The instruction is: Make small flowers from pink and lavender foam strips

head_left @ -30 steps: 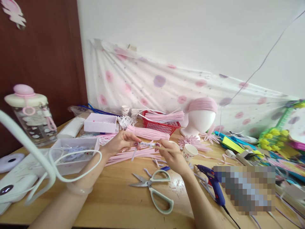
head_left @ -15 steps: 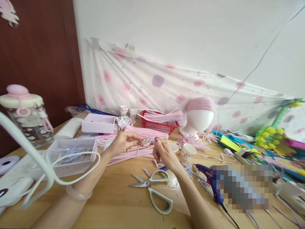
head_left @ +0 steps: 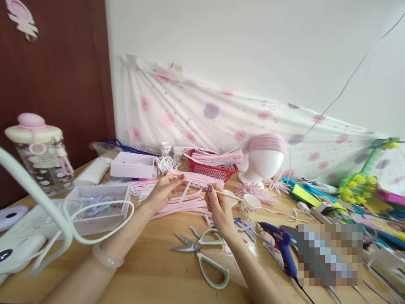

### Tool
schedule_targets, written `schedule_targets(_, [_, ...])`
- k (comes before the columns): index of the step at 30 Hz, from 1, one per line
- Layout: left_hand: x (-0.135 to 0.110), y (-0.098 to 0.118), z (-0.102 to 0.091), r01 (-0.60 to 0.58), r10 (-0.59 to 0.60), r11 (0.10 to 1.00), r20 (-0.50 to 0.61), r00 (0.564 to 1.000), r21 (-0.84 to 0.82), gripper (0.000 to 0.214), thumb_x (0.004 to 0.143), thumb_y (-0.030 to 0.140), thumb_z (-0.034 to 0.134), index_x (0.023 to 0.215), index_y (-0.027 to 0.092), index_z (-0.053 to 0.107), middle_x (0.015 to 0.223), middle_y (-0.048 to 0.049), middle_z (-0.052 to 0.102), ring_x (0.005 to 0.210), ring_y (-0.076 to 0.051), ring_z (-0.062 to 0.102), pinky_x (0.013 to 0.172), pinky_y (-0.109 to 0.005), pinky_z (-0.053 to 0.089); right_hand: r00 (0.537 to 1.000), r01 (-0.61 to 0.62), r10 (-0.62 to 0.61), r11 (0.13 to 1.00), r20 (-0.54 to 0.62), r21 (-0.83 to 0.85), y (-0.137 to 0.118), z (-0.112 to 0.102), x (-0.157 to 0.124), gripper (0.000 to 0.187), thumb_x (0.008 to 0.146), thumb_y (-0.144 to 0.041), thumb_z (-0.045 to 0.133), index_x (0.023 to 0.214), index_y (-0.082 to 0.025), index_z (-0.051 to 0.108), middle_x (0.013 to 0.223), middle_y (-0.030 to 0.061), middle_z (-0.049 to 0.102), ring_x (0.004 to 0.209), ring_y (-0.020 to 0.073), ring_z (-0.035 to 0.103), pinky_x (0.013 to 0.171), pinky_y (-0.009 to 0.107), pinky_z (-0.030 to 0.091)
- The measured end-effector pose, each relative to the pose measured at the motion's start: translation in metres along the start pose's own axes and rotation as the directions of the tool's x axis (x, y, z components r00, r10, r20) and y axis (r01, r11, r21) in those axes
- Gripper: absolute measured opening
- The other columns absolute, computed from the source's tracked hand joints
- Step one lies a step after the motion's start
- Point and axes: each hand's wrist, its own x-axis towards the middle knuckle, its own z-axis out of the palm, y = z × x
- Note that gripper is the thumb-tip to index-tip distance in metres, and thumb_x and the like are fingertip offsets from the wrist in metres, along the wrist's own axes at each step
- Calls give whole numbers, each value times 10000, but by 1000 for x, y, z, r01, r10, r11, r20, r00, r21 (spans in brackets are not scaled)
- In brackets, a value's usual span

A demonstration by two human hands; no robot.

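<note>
A thin wooden stick (head_left: 230, 195) runs between my hands above the table, with a lavender pipe cleaner (head_left: 184, 192) coiled around its middle. One loose end of the pipe cleaner hangs down from the coil's left side. My left hand (head_left: 165, 191) pinches the stick's left end between thumb and fingertips. On the other side, my right hand (head_left: 219, 207) is closed around the stick at the coil's right end, thumb on top. Below the hands, scissors (head_left: 196, 245) lie spread on the table. Bundles of pink pipe cleaners (head_left: 198, 176) lie just behind the hands.
A blue glue gun (head_left: 281, 245) lies right of my right forearm, near cut lavender pieces (head_left: 248, 228). Paper cups (head_left: 249, 205), a red basket (head_left: 215, 169) and a white mannequin head (head_left: 265, 162) stand behind. A white box (head_left: 126, 198) and looping white cable (head_left: 95, 242) are left.
My left hand has moved left off the coil, so the coil and its hanging end show more. My right hand has shifted slightly right and down. The view has also shifted a little.
</note>
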Motion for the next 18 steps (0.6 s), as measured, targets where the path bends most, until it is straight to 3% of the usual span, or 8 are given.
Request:
schedule_targets(3, [-2,0,1,52,-54,998,100,994,19,505,619,586,801,699,109,653,626,-71,701,596,-186,682,706,-338,554,997,75,-72,993,40,-86,-1,1,-1,364,986,-499,381,774,-211,454,656,-36,380,580,129,331,538,259,291])
schedule_targets(6, [-1,-3,3,22,-27,999,132,991,39,468,592,549,833,615,120,649,555,-39,666,563,-159,645,679,-309,533,996,81,-78,992,34,-98,2,3,0,401,976,-524,388,729,-212,438,658,-31,391,590,131,341,552,261,305])
schedule_targets(9, [0,-6,4,-45,36,997,137,990,67,444,611,538,824,563,136,643,492,-8,619,544,-134,600,685,-288,512,1000,-25,25,999,10,23,7,5,3,490,929,-617,411,649,-218,373,600,-46,340,523,110,285,493,255,257])
schedule_targets(13, [-1,-2,1,-91,65,985,176,982,144,302,645,417,835,643,146,703,471,9,620,535,-127,572,690,-278,494,975,-220,217,944,41,244,12,6,8,582,803,-762,465,612,-218,384,517,-87,231,441,73,172,425,240,138])
schedule_targets(18, [-2,1,-1,-108,68,970,186,980,217,319,659,367,831,504,149,658,489,-12,641,555,-125,572,711,-263,486,951,-310,293,879,103,362,11,7,10,593,701,-760,600,606,-209,404,495,-108,217,410,44,154,404,210,104])
